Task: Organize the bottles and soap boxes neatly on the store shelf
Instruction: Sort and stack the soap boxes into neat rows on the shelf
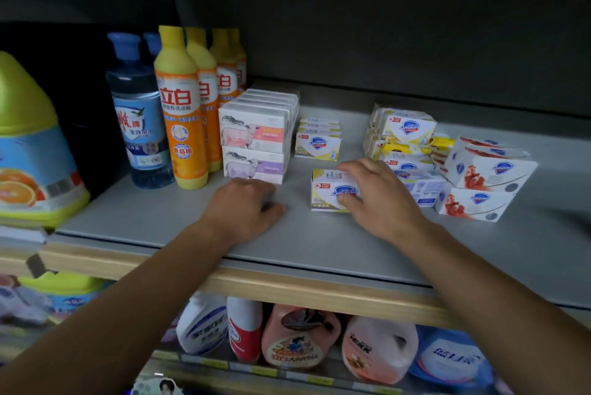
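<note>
Head view: right hand [380, 199] grips yellow soap box [329, 191]; left hand [246, 212] rests on shelf [160, 222].

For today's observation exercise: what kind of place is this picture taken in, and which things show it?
Most likely a shop aisle for cleaning goods. Identical orange bottles stand in a row, branded soap boxes sit in multiples on a shelf, and more detergent jugs fill the shelf below.
</note>
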Available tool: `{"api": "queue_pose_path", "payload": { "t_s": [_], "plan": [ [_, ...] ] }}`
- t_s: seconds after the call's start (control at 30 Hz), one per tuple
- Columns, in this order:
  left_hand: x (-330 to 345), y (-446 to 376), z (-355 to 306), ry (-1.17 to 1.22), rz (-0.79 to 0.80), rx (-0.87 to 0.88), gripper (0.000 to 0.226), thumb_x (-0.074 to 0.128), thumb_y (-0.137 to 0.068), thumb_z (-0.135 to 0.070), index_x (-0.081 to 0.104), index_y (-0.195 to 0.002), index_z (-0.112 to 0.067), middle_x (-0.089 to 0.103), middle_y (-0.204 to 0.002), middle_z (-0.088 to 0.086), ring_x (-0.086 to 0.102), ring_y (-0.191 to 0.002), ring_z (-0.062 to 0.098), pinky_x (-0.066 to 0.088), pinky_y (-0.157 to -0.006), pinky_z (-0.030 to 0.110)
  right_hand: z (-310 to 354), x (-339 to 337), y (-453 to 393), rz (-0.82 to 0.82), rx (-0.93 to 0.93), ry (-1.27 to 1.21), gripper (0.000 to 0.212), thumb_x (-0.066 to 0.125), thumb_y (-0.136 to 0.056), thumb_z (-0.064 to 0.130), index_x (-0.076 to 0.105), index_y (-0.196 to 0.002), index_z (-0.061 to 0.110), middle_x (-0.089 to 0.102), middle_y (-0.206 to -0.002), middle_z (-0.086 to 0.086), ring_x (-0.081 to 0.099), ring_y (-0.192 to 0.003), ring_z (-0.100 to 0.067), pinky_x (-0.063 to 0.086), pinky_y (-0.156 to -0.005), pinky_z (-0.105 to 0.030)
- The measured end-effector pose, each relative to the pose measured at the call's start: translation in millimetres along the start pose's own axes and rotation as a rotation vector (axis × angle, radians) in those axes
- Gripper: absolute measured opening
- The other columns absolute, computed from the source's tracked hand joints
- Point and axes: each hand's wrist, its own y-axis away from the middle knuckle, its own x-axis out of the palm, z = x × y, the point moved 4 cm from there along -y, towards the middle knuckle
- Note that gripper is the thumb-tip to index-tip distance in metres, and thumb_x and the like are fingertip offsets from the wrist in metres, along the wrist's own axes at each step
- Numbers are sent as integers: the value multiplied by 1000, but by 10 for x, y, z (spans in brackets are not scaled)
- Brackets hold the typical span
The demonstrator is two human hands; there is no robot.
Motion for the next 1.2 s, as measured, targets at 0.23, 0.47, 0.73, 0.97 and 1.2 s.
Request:
{"api": "queue_pose_path", "payload": {
  "t_s": [0.23, 0.47, 0.73, 0.97, 1.2],
  "plan": [
    [83, -43, 35, -54, -2, -28, 63, 33, -79, -61, 67, -114, -21, 67, -122, 1, 57, -116, 27, 46, -97, 36, -38, 101, -626, -89, 16, 84, 50, 64, -88, 27, 51, -136, 17, 52, -131, -7, 44, -122, -30, 38, -104, -41],
    [128, -79, 94, -20, -25, -51, 59, 36, -75, -60, 67, -110, -25, 66, -120, -3, 54, -113, 26, 43, -98, 38, -113, 476, -1173, -74, 24, 192, 53, 64, -89, 32, 51, -139, 20, 51, -129, -10, 43, -116, -32, 39, -98, -40],
    [187, -99, 120, -13, -18, -72, 56, 37, -74, -59, 64, -113, -30, 61, -123, -7, 47, -118, 26, 36, -97, 38, -191, 634, -1250, -118, 46, 205, 50, 63, -88, 32, 55, -136, 20, 53, -127, -10, 42, -115, -35, 40, -96, -43],
    [152, -89, 95, -14, -3, -65, 57, 35, -75, -58, 65, -113, -29, 61, -124, -6, 48, -118, 26, 38, -98, 37, -105, 338, -1118, -1, 26, 182, 56, 58, -90, 42, 47, -141, 21, 50, -136, -10, 43, -123, -34, 41, -100, -43],
    [125, -80, 77, -45, -1, -44, 60, 33, -75, -60, 67, -110, -25, 65, -120, -3, 53, -115, 27, 43, -99, 38, -396, -340, -492, 39, 10, 21, 50, 68, -84, 43, 60, -127, 20, 60, -124, -5, 54, -117, -24, 39, -96, -28]
  ]
}}
